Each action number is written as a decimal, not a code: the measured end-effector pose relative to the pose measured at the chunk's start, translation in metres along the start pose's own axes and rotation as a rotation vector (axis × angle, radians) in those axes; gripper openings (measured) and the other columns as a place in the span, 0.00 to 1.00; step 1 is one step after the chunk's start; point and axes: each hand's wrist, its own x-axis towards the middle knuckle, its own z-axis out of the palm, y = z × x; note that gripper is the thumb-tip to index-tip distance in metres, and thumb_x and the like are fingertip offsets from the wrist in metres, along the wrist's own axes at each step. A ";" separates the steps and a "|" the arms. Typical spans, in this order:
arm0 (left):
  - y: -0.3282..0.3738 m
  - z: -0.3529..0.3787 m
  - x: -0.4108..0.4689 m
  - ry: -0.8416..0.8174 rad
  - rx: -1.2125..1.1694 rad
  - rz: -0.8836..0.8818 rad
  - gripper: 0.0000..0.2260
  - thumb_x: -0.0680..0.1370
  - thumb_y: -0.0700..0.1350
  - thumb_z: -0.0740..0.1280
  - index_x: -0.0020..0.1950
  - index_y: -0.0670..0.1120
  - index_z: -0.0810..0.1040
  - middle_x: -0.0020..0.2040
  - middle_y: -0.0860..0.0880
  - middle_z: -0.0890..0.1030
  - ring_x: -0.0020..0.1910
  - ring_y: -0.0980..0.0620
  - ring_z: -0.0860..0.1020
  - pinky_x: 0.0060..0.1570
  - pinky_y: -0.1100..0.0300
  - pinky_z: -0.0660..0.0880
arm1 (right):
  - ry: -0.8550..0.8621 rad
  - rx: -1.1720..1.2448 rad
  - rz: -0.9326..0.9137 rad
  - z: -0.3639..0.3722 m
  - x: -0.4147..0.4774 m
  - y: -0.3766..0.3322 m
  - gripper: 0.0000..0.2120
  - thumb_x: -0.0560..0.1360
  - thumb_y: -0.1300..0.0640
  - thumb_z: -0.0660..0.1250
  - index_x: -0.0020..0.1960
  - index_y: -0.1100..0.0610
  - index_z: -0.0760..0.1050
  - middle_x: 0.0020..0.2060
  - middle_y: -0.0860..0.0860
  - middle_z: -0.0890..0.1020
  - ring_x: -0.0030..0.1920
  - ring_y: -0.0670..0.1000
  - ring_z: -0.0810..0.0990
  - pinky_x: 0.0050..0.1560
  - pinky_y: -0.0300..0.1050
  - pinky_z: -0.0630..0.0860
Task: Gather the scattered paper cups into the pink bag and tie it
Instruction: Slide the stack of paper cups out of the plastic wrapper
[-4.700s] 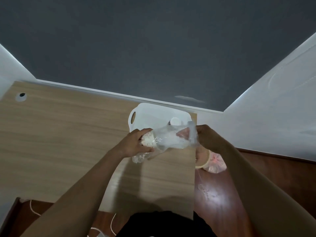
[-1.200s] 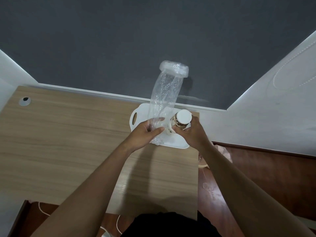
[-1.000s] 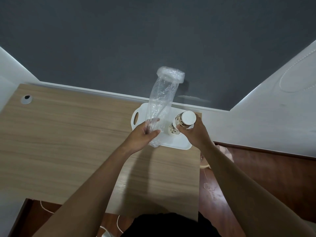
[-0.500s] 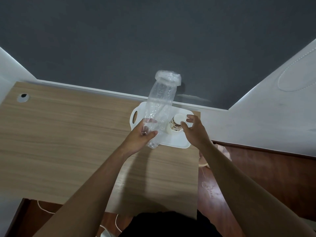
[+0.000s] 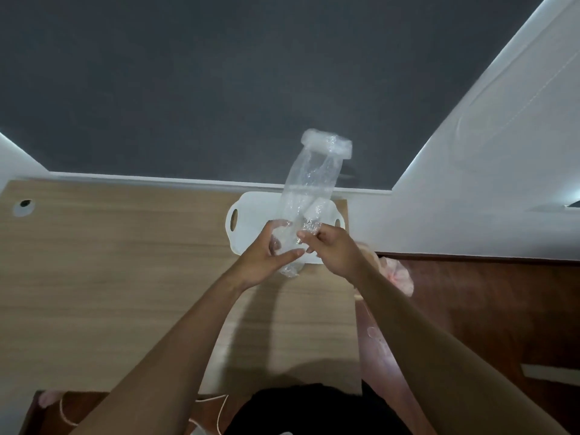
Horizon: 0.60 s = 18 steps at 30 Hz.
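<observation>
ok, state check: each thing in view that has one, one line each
clear plastic sleeve: upright over the tray, top end rolled down, lower end gripped
left hand: shut on the sleeve's lower end
right hand: fingertips pinching the sleeve
white tray: flat at the desk's far edge
pink bag: on the floor beside the desk, mostly hidden

A light wooden rectangular tabletop (image 5: 125,277) filled the left and centre of the view. A round grey cable hole (image 5: 23,204) sat at its far left corner. A white plastic tray with cut-out handles (image 5: 248,224) lay flat at the far right edge of the tabletop. A dark grey wall (image 5: 219,73) stood beyond. Dark reddish-brown wooden flooring (image 5: 502,309) lay to the right, bounded by a white wall panel (image 5: 486,183).
</observation>
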 end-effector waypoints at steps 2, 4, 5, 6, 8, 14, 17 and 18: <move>0.002 0.007 0.000 0.060 0.003 -0.072 0.31 0.79 0.63 0.79 0.77 0.61 0.68 0.50 0.52 0.69 0.43 0.57 0.72 0.48 0.65 0.74 | 0.037 -0.002 0.014 -0.008 -0.009 0.008 0.13 0.88 0.53 0.67 0.58 0.60 0.87 0.52 0.51 0.91 0.47 0.48 0.89 0.50 0.39 0.79; 0.004 0.017 0.000 0.110 -0.030 -0.113 0.28 0.81 0.69 0.71 0.77 0.62 0.68 0.49 0.54 0.69 0.42 0.61 0.74 0.49 0.61 0.73 | 0.040 0.003 0.018 -0.015 -0.019 0.014 0.15 0.90 0.59 0.60 0.60 0.64 0.85 0.55 0.53 0.90 0.44 0.39 0.87 0.46 0.30 0.77; 0.007 0.025 0.002 0.104 -0.062 -0.120 0.24 0.84 0.70 0.67 0.76 0.61 0.69 0.48 0.54 0.70 0.38 0.63 0.74 0.49 0.60 0.73 | 0.051 0.019 0.031 -0.021 -0.024 0.018 0.17 0.91 0.60 0.58 0.62 0.65 0.84 0.56 0.55 0.90 0.42 0.36 0.86 0.45 0.28 0.77; 0.009 0.032 0.004 0.097 -0.103 -0.127 0.20 0.86 0.68 0.64 0.74 0.61 0.71 0.46 0.55 0.72 0.35 0.64 0.74 0.48 0.59 0.73 | 0.063 0.045 0.053 -0.024 -0.028 0.022 0.17 0.92 0.60 0.56 0.64 0.66 0.82 0.56 0.56 0.90 0.41 0.35 0.87 0.45 0.28 0.77; 0.012 0.046 0.009 0.070 -0.142 -0.111 0.11 0.90 0.60 0.61 0.72 0.60 0.73 0.41 0.58 0.76 0.32 0.63 0.74 0.43 0.61 0.74 | 0.106 0.121 0.106 -0.034 -0.036 0.029 0.17 0.92 0.58 0.55 0.67 0.64 0.81 0.56 0.55 0.91 0.45 0.40 0.89 0.50 0.37 0.80; 0.016 0.086 0.026 -0.080 0.003 -0.051 0.13 0.90 0.47 0.65 0.76 0.50 0.75 0.50 0.44 0.79 0.38 0.58 0.81 0.52 0.41 0.82 | 0.300 0.339 0.205 -0.074 -0.060 0.070 0.14 0.87 0.48 0.67 0.63 0.56 0.83 0.49 0.49 0.92 0.53 0.56 0.91 0.56 0.56 0.85; 0.022 0.116 0.034 -0.123 0.019 -0.064 0.14 0.89 0.49 0.67 0.75 0.50 0.74 0.59 0.37 0.82 0.42 0.49 0.83 0.56 0.36 0.83 | 0.310 0.409 0.243 -0.094 -0.065 0.101 0.18 0.84 0.44 0.70 0.61 0.58 0.84 0.49 0.50 0.92 0.47 0.51 0.91 0.55 0.59 0.84; 0.023 0.125 0.037 -0.131 0.033 -0.068 0.15 0.89 0.49 0.68 0.75 0.50 0.74 0.61 0.37 0.83 0.44 0.46 0.84 0.57 0.36 0.82 | 0.310 0.433 0.262 -0.100 -0.064 0.111 0.18 0.84 0.45 0.71 0.61 0.60 0.83 0.49 0.51 0.92 0.46 0.52 0.90 0.55 0.61 0.84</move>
